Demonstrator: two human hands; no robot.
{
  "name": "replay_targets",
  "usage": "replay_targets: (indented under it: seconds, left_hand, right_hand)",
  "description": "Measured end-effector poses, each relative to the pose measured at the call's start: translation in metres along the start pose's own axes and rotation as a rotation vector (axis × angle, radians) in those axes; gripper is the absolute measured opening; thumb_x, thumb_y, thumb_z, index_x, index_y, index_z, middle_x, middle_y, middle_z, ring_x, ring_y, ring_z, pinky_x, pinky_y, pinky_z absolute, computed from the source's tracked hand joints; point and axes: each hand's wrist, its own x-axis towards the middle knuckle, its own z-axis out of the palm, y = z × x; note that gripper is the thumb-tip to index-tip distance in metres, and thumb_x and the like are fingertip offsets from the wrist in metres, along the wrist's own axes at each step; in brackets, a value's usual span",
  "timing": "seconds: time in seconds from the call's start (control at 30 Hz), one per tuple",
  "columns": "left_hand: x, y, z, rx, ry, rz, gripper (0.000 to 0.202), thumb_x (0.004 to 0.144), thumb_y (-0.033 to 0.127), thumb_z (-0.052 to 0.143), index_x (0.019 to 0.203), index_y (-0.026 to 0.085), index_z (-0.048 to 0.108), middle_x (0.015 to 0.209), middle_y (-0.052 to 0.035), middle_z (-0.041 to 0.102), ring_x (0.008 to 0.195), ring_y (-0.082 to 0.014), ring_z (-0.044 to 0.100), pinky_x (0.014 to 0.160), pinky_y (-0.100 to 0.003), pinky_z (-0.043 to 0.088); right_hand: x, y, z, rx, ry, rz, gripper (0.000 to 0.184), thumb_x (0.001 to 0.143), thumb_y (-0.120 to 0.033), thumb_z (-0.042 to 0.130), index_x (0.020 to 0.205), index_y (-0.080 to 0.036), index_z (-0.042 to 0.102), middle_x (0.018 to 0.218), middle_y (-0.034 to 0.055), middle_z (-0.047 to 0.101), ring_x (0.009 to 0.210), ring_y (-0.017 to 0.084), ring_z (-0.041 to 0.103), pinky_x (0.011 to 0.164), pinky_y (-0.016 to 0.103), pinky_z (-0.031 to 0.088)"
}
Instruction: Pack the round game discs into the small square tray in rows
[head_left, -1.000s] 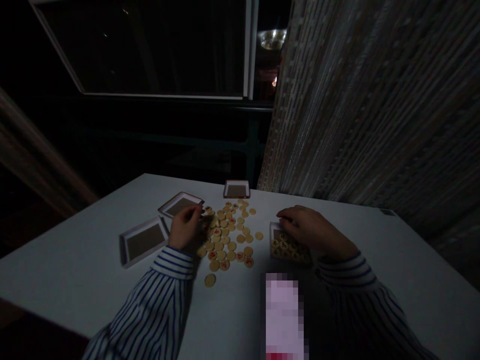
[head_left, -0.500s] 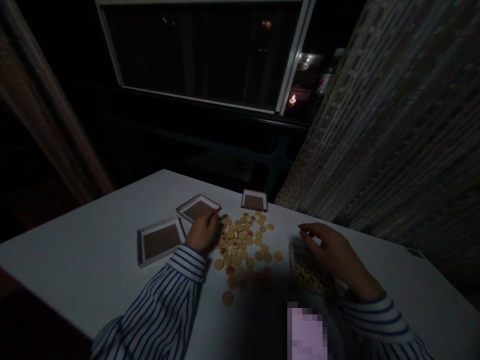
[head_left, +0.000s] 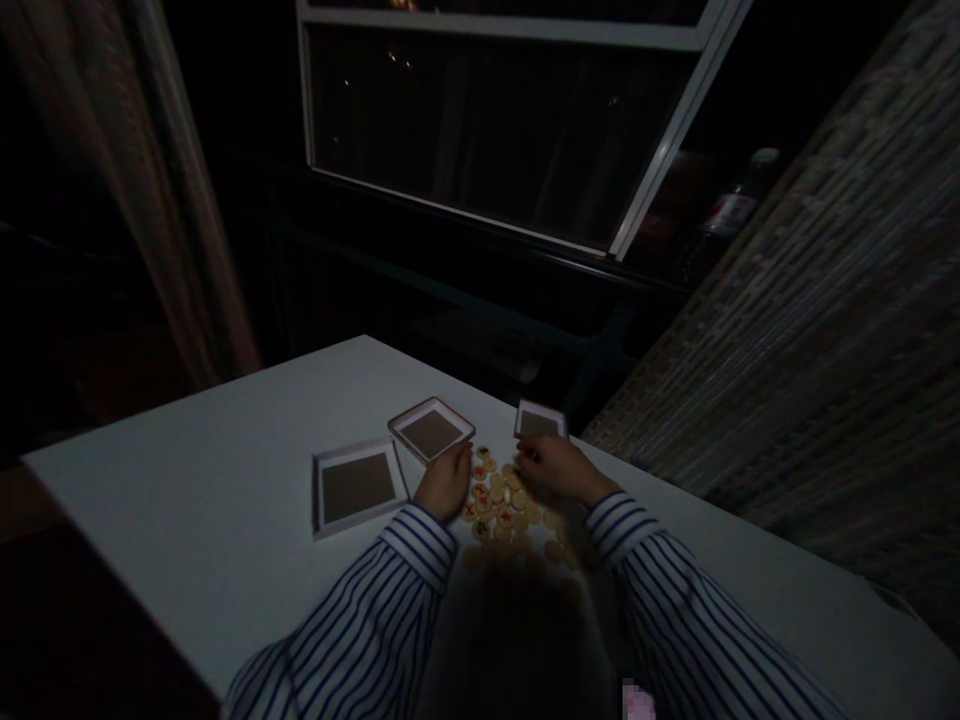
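Observation:
Several round tan game discs [head_left: 501, 505], some with red marks, lie scattered on a white table [head_left: 225, 520]. My left hand [head_left: 446, 482] rests at the left edge of the pile with its fingers curled down onto the discs. My right hand [head_left: 559, 468] lies over the pile's far right side, fingers bent onto the pieces. In this dim light I cannot make out whether either hand grips a disc. Both sleeves are white with blue stripes.
Three shallow square trays stand around the pile: one at the left [head_left: 358, 486], one behind my left hand [head_left: 431, 431], a small one at the back [head_left: 540, 422]. A woven curtain [head_left: 810, 350] hangs at the right. A dark window [head_left: 510, 120] lies beyond the table's far edge.
My right hand has left the tray of discs at the right and moved left onto the loose pile. The view has swung left and up; that tray is out of sight.

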Motion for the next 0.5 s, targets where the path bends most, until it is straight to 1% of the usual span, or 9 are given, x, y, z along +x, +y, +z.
replay_targets:
  seconds: [0.13, 0.23, 0.37, 0.5]
  left_hand:
    - [0.000, 0.000, 0.002, -0.030, 0.016, -0.003, 0.041, 0.089, 0.026, 0.032, 0.114, 0.007, 0.058, 0.115, -0.0148, 0.062, 0.110, -0.0220, 0.055, 0.097, -0.033, 0.038]
    - [0.000, 0.002, 0.000, -0.048, 0.009, -0.025, 0.041, 0.088, 0.024, 0.032, 0.115, 0.006, 0.057, 0.114, -0.0155, 0.062, 0.109, -0.0222, 0.056, 0.097, -0.033, 0.039]
    - [0.001, 0.003, 0.000, -0.065, 0.022, -0.032, 0.040, 0.088, 0.023, 0.033, 0.116, 0.006, 0.057, 0.115, -0.0161, 0.062, 0.110, -0.0227, 0.056, 0.097, -0.034, 0.039]
    - [0.001, 0.001, 0.002, -0.079, 0.040, -0.026, 0.039, 0.087, 0.021, 0.033, 0.115, 0.006, 0.057, 0.113, -0.0160, 0.063, 0.109, -0.0227, 0.056, 0.096, -0.034, 0.040]
  right_hand:
    - [0.028, -0.012, 0.013, 0.013, -0.052, 0.001, 0.028, 0.083, -0.033, 0.044, 0.091, -0.018, 0.065, 0.095, 0.0089, 0.067, 0.087, 0.018, 0.061, 0.069, 0.024, 0.038]
    - [0.042, -0.018, 0.023, 0.007, -0.063, 0.003, 0.028, 0.081, -0.037, 0.047, 0.091, -0.017, 0.065, 0.094, 0.0095, 0.067, 0.086, 0.019, 0.061, 0.067, 0.024, 0.038]
    - [0.054, -0.024, 0.031, -0.015, -0.057, 0.016, 0.033, 0.081, -0.041, 0.045, 0.088, -0.016, 0.065, 0.091, 0.0110, 0.067, 0.084, 0.020, 0.061, 0.064, 0.026, 0.039]
    - [0.060, -0.029, 0.035, -0.039, -0.066, 0.042, 0.031, 0.080, -0.038, 0.046, 0.085, -0.015, 0.066, 0.087, 0.0122, 0.068, 0.081, 0.022, 0.062, 0.062, 0.026, 0.039]
